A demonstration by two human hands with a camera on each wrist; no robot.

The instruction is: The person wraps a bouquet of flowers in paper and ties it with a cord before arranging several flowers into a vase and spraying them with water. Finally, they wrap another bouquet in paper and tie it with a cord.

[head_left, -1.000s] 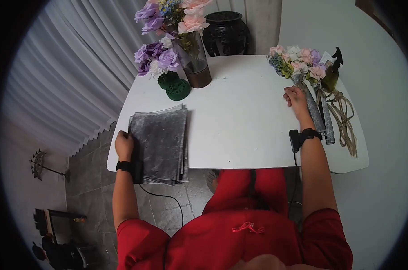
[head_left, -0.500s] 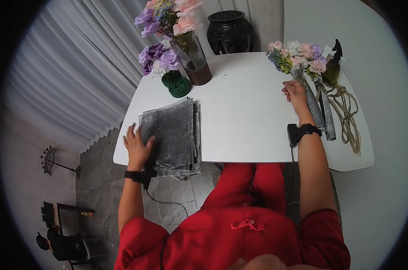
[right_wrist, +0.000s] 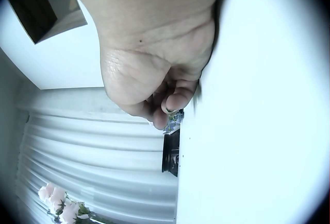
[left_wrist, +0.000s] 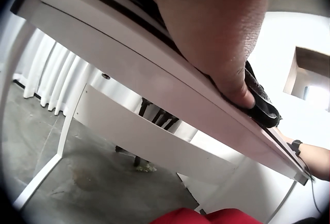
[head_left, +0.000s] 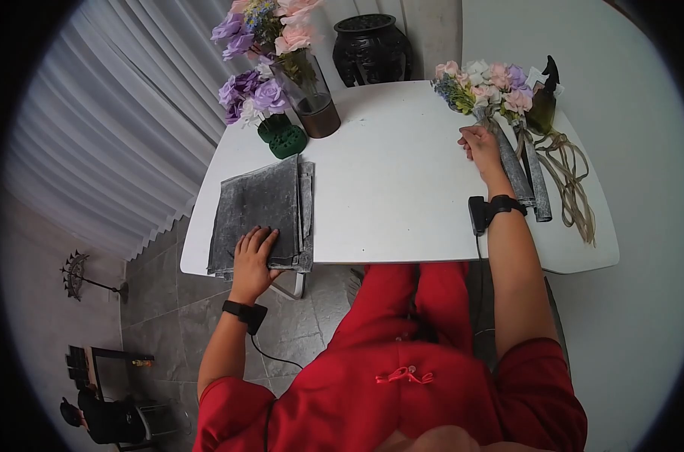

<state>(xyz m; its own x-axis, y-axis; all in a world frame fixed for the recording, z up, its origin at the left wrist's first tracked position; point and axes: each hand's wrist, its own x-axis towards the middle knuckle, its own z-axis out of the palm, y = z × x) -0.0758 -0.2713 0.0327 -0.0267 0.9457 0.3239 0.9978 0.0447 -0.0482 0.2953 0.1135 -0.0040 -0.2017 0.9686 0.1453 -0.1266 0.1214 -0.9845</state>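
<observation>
My left hand [head_left: 253,265] lies with spread fingers on the near part of a stack of dark grey sheets [head_left: 255,203] at the table's front left edge. In the left wrist view its thumb [left_wrist: 240,92] reaches down to the crumpled dark edge of the sheets [left_wrist: 263,108]. My right hand [head_left: 480,149] rests on the tabletop, fingers loosely curled and holding nothing. Right beside it lie artificial flowers [head_left: 500,89] with stems rolled in grey sheets [head_left: 515,169]. The right wrist view shows the palm [right_wrist: 154,54] close over the white surface.
A tall glass vase [head_left: 312,94] of artificial flowers stands at the back left, near purple flowers [head_left: 255,94] and green foam blocks [head_left: 287,142]. At right lie tan ribbons [head_left: 568,184] and a dark green bottle-like object [head_left: 544,105]. A black stool [head_left: 372,49] stands behind the white table [head_left: 379,188].
My left hand has let go of the stack's left edge, opened, and moved right onto the sheets' near part. The stack has moved slightly away from me. The right hand has stayed in place.
</observation>
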